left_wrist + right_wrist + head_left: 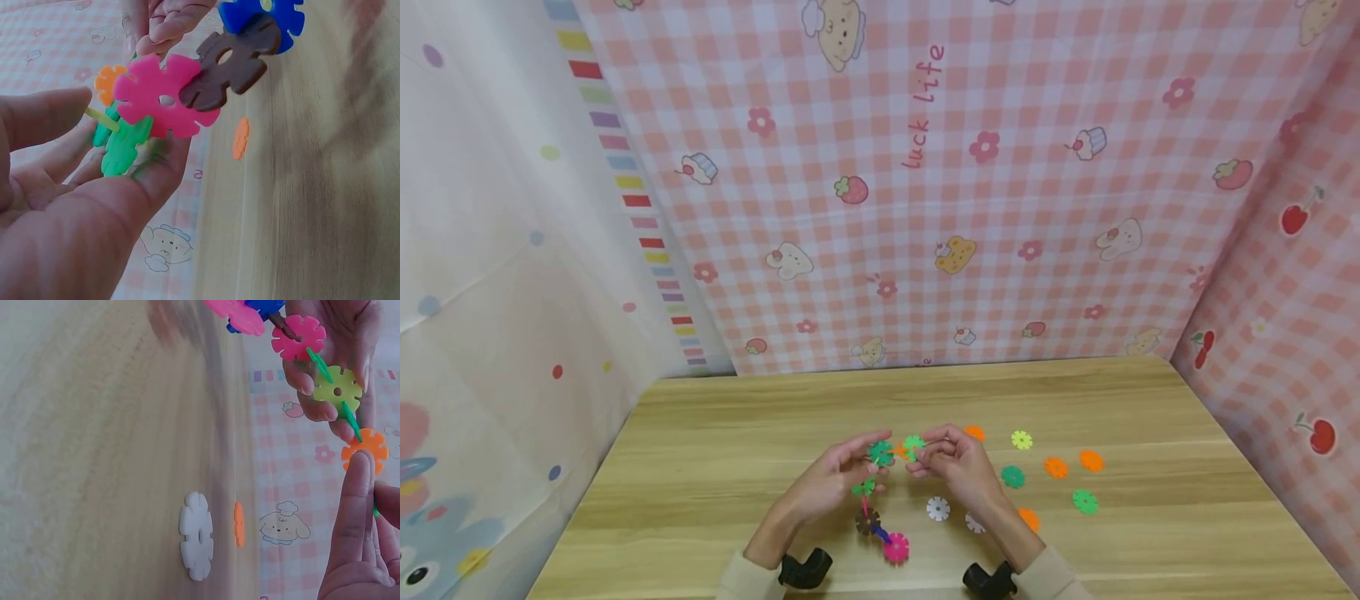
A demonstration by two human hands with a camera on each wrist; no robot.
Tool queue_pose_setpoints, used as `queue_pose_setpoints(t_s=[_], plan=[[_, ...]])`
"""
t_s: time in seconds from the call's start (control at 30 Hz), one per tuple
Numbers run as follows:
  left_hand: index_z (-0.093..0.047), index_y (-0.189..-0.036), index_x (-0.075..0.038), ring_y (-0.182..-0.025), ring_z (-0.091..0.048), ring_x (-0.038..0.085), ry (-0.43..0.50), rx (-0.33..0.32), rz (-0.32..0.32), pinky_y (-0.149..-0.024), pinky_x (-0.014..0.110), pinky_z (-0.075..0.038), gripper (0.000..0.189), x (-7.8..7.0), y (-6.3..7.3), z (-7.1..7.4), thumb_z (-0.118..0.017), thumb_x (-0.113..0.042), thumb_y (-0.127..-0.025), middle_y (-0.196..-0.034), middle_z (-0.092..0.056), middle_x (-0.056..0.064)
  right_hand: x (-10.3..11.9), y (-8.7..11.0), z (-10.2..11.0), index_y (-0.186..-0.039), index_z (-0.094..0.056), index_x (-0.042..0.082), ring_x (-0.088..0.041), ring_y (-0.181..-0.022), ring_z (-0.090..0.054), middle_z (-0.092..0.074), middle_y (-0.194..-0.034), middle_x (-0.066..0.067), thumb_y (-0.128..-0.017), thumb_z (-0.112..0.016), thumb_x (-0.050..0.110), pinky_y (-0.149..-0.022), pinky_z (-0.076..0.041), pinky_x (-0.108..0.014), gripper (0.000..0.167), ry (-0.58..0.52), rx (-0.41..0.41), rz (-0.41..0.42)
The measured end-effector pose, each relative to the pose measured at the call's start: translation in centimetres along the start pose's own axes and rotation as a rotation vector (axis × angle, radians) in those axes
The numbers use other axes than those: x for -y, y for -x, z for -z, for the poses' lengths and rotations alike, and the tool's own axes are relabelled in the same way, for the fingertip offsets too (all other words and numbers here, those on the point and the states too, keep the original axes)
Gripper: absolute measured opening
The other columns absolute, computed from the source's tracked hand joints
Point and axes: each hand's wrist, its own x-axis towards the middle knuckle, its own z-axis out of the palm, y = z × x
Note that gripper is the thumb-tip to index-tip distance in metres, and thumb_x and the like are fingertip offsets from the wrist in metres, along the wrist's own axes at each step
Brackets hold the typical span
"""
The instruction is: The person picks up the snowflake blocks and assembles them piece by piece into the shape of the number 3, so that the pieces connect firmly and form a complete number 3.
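Observation:
A chain of slotted plastic snowflake discs hangs above the table between both hands. My left hand (829,482) holds it around a yellow-green disc (337,391) and the green discs beside it. From there a pink disc (159,94), a brown disc (234,59), a blue disc (275,14) and a second pink disc (896,548) trail down toward me. At the other end, my right hand (961,468) pinches a light green disc (913,447) against an orange disc (365,450). In the right wrist view its fingers hide most of that light green disc.
Loose discs lie on the wooden table (715,517), mostly to the right: white (937,509), yellow (1022,440), teal (1012,477), green (1085,502) and several orange ones (1092,460). Another white disc (975,523) lies beside the right forearm. A checked cloth (925,275) hangs behind the table.

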Motion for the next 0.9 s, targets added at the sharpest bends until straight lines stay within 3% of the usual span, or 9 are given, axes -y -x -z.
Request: queue_pose_setpoints(t_s=[0.4,0.9], plan=[[-0.035,-0.152,-0.007,-0.121,-0.052,0.051,0.038,0.000,-0.001,-0.103,0.050,-0.047,0.050,0.07,0.02,0.01,-0.045,-0.005,-0.103,-0.145,-0.039,0.032,-0.16,-0.10,0.05,-0.124,-0.049,-0.012,-0.025,-0.084,-0.072,-0.067,-0.099,-0.025,-0.094,-0.054,-0.011,-0.081,-0.060,-0.037,0.030,-0.017,-0.010,-0.003],[-0.033,-0.152,-0.003,-0.118,-0.056,0.048,0.024,0.004,0.007,-0.103,0.048,-0.048,0.053,0.33,-0.15,-0.05,-0.049,-0.010,-0.102,-0.141,-0.045,0.031,-0.56,-0.32,0.44,-0.122,-0.051,-0.010,-0.025,-0.082,-0.073,-0.069,-0.099,-0.023,-0.093,-0.058,-0.007,-0.080,-0.060,-0.037,0.029,0.000,0.008,-0.002]])
